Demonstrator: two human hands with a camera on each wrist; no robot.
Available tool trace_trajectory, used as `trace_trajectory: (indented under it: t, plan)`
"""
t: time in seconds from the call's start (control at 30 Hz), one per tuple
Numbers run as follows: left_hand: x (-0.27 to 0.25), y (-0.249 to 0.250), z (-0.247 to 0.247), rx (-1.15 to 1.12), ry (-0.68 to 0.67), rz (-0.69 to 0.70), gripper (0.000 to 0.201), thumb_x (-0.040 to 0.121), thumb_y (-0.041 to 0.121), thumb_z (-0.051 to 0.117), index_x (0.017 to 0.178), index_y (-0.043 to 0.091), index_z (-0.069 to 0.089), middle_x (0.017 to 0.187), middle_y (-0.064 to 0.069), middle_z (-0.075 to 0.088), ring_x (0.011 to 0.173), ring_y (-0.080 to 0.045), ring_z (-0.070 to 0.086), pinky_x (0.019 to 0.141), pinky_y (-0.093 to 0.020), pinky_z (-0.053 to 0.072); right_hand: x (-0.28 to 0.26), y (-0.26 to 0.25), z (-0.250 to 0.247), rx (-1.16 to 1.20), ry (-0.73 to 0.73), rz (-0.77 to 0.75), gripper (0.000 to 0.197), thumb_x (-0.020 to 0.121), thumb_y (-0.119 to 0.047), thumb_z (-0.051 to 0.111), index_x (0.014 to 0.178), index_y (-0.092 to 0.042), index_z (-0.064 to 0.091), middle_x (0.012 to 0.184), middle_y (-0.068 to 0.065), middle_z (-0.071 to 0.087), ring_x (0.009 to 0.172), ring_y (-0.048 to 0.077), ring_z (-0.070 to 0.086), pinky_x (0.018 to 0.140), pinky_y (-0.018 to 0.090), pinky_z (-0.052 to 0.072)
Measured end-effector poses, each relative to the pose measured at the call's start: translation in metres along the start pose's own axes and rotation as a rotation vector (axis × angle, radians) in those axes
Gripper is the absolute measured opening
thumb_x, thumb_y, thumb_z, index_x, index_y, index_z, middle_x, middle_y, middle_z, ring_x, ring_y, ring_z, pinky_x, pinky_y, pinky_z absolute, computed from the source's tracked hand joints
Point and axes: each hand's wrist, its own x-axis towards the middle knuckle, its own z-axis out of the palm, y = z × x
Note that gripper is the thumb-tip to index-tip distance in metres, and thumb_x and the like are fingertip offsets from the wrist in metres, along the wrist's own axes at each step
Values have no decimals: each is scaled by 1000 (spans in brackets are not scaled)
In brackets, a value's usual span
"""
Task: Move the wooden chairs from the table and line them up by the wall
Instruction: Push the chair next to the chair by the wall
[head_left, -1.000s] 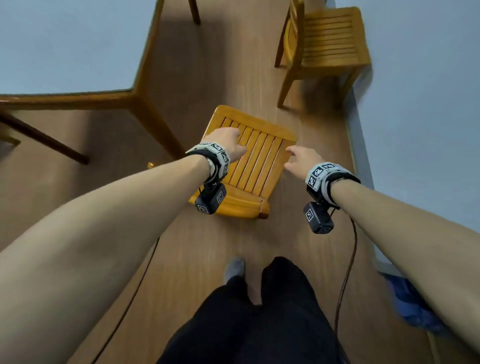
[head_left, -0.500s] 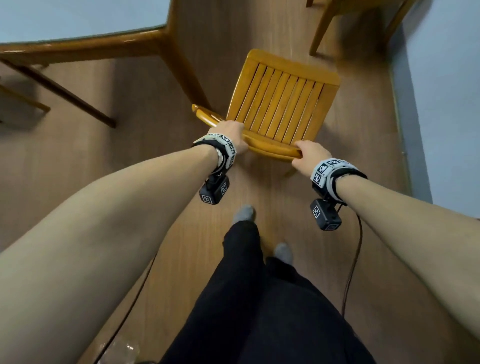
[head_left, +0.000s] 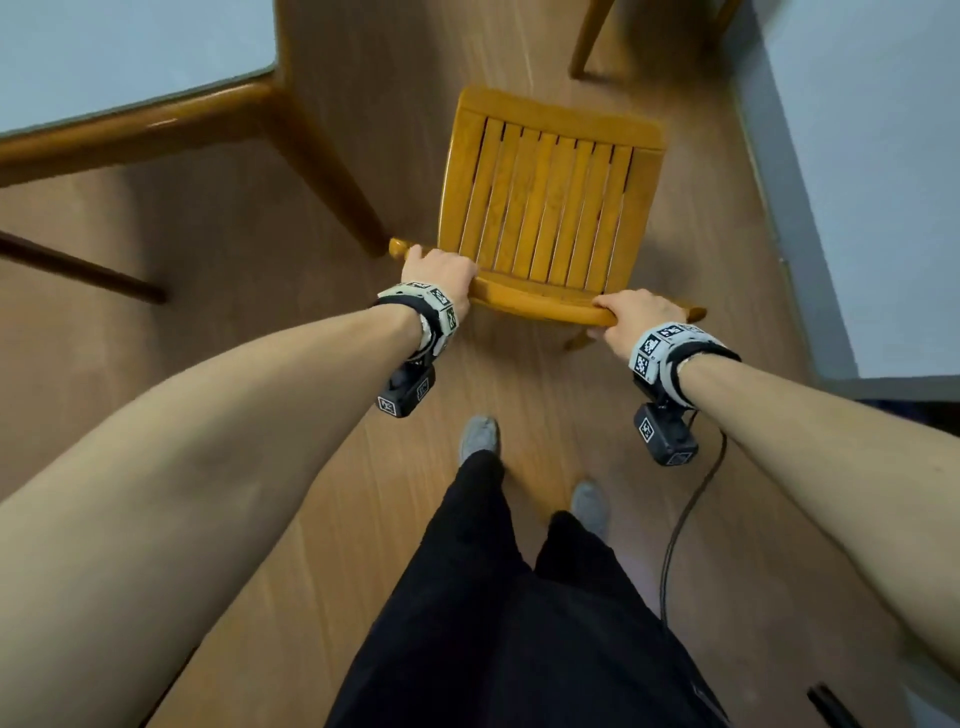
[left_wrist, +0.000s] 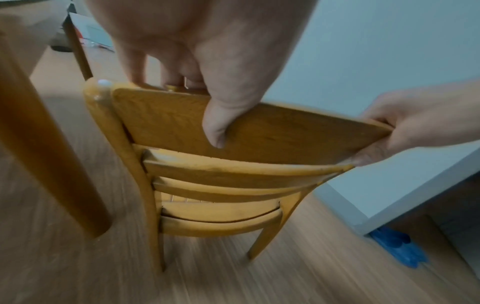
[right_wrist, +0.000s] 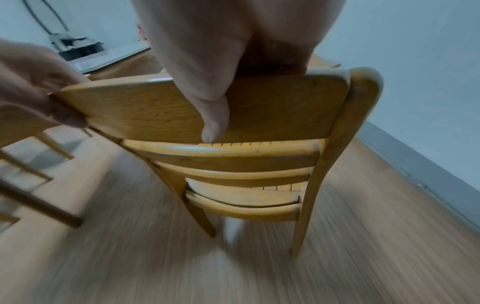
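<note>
A yellow wooden chair (head_left: 545, 197) with a slatted seat stands in front of me, between the table and the wall. My left hand (head_left: 436, 270) grips the left end of its top back rail. My right hand (head_left: 634, 317) grips the right end. In the left wrist view the left hand (left_wrist: 207, 67) has its thumb on the rear face of the chair (left_wrist: 233, 174) and the fingers over the front. In the right wrist view the right hand (right_wrist: 215, 61) holds the chair (right_wrist: 259, 164) the same way. The floor looks motion-blurred in both wrist views.
The wooden table (head_left: 171, 119) with a pale top and a thick leg stands close on the left. A pale wall (head_left: 872, 171) with a grey skirting runs along the right. Legs of another chair (head_left: 587, 36) show at the top. A cable (head_left: 685, 519) hangs by my right leg.
My hands went from the chair's seat to its top back rail and took hold. The chair has turned to face straight away from me, nearer the wall.
</note>
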Motion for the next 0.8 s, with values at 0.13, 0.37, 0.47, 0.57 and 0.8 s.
trace_trajectory:
  t: [0.13,0.37,0.47,0.57,0.8]
  plan:
    - [17,-7,-39,-4,-5,49,29,88,12,60,113,25,67,106,-3,67,112,-30,59,104,-47,31,15,3,-33,27,35,35,7,94,-42,62,97,-35,64,92,-3,67,84,26,63,66,33,42]
    - [66,-16,-110,112,37,184,26,90,12,57,115,19,53,104,-6,66,104,-33,62,97,-50,36,52,20,-98,37,115,86,5,93,-35,62,94,-32,66,88,-4,67,84,25,64,73,35,52]
    - [97,-15,-136,119,43,201,29,90,11,57,118,20,54,108,-7,66,105,-34,61,94,-49,40,72,31,-123,60,130,107,7,92,-36,64,96,-32,68,88,-4,66,85,25,64,75,37,52]
    - [135,-11,-166,131,63,231,31,91,14,58,120,23,57,111,-7,66,107,-34,61,91,-47,42,97,44,-148,93,171,123,15,91,-45,65,95,-31,68,85,-4,66,83,25,64,75,37,53]
    - [225,3,-233,203,58,272,30,88,10,57,114,24,64,108,-9,66,103,-35,62,85,-41,45,156,78,-202,117,210,155,23,91,-53,61,93,-31,68,82,-5,64,79,24,63,70,34,48]
